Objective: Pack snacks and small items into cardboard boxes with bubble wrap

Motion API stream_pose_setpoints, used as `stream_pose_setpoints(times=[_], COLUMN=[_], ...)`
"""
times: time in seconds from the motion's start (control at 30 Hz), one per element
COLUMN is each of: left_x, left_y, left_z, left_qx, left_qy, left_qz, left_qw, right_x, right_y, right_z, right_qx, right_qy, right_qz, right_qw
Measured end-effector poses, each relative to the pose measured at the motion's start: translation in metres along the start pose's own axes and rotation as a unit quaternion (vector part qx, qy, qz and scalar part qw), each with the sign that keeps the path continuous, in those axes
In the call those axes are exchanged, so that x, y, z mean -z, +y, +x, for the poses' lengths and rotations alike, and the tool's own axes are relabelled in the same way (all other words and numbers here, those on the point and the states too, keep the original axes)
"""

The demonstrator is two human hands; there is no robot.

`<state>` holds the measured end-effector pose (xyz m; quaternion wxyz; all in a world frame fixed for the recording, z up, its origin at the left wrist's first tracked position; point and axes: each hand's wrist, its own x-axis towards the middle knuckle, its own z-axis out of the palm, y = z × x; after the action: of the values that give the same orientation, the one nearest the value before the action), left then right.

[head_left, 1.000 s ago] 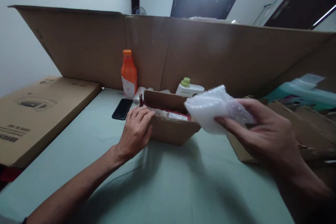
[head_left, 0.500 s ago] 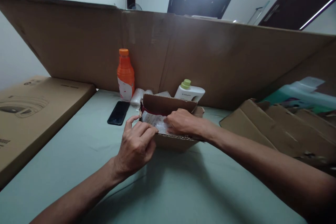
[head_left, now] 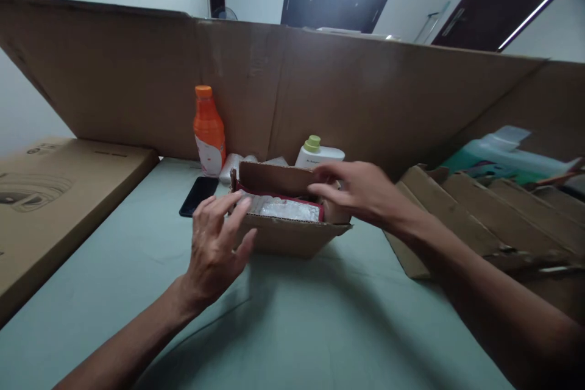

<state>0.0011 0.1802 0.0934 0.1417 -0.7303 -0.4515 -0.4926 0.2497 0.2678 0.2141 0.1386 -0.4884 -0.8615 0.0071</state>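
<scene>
In front of me stands an open cardboard box (head_left: 287, 239). Inside it lies a bubble-wrapped packet (head_left: 290, 208) with a dark red edge behind and beside it; the rest of the contents is hidden by the box wall. My left hand (head_left: 218, 242) is at the box's left front corner, fingers apart, holding nothing; whether the fingertips touch the rim I cannot tell. Over the box's right end hovers my right hand (head_left: 359, 192), its thumb and fingers spread with nothing visible between them. The back flap stands up behind the packet.
Behind the box are an orange bottle (head_left: 209, 134), bubble-wrapped bundles (head_left: 231, 166) and a white bottle with a green cap (head_left: 313, 145). A black phone (head_left: 198, 196) lies left. Large flat carton (head_left: 68, 195) at left; cardboard pieces (head_left: 457, 213) and a teal bottle (head_left: 493, 155) at right.
My right hand has come up out of the box toward its right end, its fingers opening. My left hand has loosened from the front rim and spread. The view has shifted slightly to the right.
</scene>
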Motion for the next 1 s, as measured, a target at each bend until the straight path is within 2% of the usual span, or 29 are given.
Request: stream_pose_setpoints(times=[0.07, 0.1, 0.13, 0.2, 0.3, 0.37, 0.43, 0.5, 0.6, 0.67, 0.73, 0.8, 0.87, 0.93, 1.0], left_x=[0.007, 0.010, 0.010, 0.003, -0.025, -0.046, -0.060, -0.061, -0.033, 0.000, 0.036, 0.067, 0.089, 0.099, 0.101], left_y=[-0.009, -0.015, -0.020, -0.028, -0.032, -0.031, -0.024, -0.010, 0.022, 0.041, 0.054, 0.060, 0.059, 0.056, 0.054], left_z=[-0.021, -0.031, -0.041, -0.053, -0.050, -0.036, -0.025, -0.027, -0.058, -0.091, -0.123, -0.150, -0.168, -0.177, -0.178], left_qx=[0.084, 0.139, 0.194, 0.277, 0.342, 0.357, 0.354, 0.350, 0.349, 0.347, 0.365, 0.420, 0.474, 0.496, 0.490], left_qy=[-0.016, -0.040, -0.067, -0.113, -0.132, -0.118, -0.100, -0.092, -0.113, -0.134, -0.130, -0.103, -0.079, -0.076, -0.077], left_qz=[-0.045, -0.069, -0.093, -0.142, -0.239, -0.302, -0.330, -0.330, -0.309, -0.287, -0.256, -0.199, -0.141, -0.123, -0.130], left_qw=[0.995, 0.987, 0.974, 0.944, 0.899, 0.876, 0.869, 0.872, 0.877, 0.883, 0.886, 0.880, 0.865, 0.856, 0.859], right_x=[0.004, -0.002, -0.016, -0.056, -0.125, -0.153, -0.163, -0.160, -0.150, -0.148, -0.149, -0.152, -0.155, -0.155, -0.154], right_y=[0.019, 0.028, 0.035, 0.044, 0.039, 0.029, 0.020, 0.016, 0.008, -0.007, -0.030, -0.054, -0.072, -0.078, -0.073], right_z=[-0.042, -0.063, -0.083, -0.109, -0.109, -0.095, -0.086, -0.095, -0.141, -0.175, -0.194, -0.193, -0.178, -0.163, -0.157], right_qx=[-0.069, -0.104, -0.140, -0.176, -0.176, -0.191, -0.221, -0.239, -0.238, -0.231, -0.211, -0.161, -0.105, -0.067, -0.054], right_qy=[0.125, 0.157, 0.170, 0.178, 0.162, 0.147, 0.145, 0.152, 0.145, 0.135, 0.124, 0.101, 0.066, 0.039, 0.030], right_qz=[0.071, 0.102, 0.129, 0.214, 0.326, 0.354, 0.354, 0.342, 0.326, 0.325, 0.325, 0.339, 0.367, 0.391, 0.395], right_qw=[0.987, 0.977, 0.967, 0.944, 0.915, 0.904, 0.897, 0.896, 0.903, 0.907, 0.914, 0.921, 0.922, 0.917, 0.917])
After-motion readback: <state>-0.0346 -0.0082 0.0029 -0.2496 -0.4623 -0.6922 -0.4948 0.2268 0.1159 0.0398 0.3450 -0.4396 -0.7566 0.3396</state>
